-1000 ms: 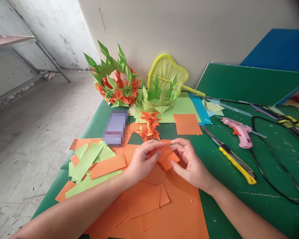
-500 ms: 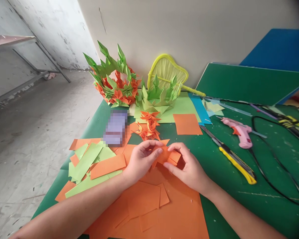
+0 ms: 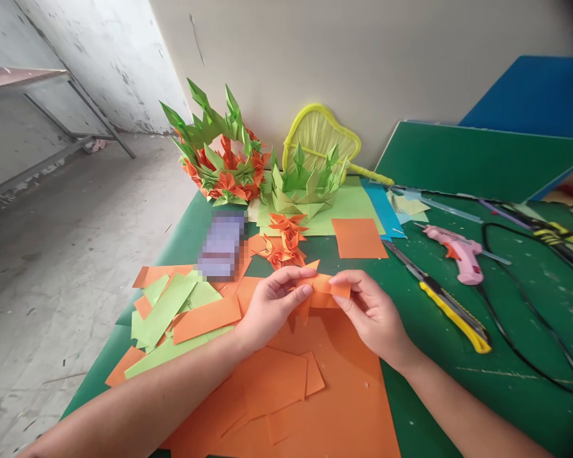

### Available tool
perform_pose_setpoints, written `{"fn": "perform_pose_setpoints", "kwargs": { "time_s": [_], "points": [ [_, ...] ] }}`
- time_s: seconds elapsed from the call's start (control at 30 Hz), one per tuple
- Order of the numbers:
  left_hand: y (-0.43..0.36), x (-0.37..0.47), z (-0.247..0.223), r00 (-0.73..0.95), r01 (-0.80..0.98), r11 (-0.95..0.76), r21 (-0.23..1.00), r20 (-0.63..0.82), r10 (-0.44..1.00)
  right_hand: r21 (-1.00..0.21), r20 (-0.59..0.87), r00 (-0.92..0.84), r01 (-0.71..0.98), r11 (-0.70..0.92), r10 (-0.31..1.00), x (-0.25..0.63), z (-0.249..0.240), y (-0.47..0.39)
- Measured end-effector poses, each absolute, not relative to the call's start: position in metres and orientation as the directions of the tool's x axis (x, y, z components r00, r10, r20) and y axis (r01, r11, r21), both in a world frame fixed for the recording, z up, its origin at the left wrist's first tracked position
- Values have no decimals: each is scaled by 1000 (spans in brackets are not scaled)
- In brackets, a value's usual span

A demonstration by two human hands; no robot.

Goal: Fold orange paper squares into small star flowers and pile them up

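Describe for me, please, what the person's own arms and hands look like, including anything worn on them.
The left hand and right hand are ungloved, with no ring showing. Both forearms are bare as far as they show: no sleeve, watch or bracelet.

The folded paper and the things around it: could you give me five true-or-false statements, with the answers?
1. The left hand and right hand both hold the folded paper. True.
2. The glue gun is in the right hand. False: the glue gun lies on the table.
3. The knife has a yellow handle. True.
4. The flowers are green. False: the flowers are orange.
5. The green crown stands on green paper. True.
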State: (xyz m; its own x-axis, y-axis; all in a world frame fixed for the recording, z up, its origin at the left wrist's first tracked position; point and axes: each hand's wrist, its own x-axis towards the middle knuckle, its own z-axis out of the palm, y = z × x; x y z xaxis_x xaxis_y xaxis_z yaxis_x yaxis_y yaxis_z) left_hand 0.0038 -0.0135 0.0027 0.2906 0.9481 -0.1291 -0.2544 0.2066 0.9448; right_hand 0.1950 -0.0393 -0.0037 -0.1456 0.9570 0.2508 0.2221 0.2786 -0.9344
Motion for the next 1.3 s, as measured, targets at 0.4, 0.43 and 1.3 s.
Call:
{"fn": "perform_pose_setpoints", "kwargs": {
  "time_s": [0.4, 0.43, 1.3],
  "points": [
    [-16, 6, 0, 253, -3, -58, 998, 57, 966, -880, 292, -138, 348, 323, 946, 192, 0, -42],
    [-17, 6, 0, 262, 23, -94, 995, 84, 961, -889, 279, -129, 341, 307, 952, 190, 0, -42],
    [-20, 6, 2, 206, 59, -150, 987, 135, 969, -846, 289, -137, 425, 320, 947, 194, 2, -40]
  ]
}}
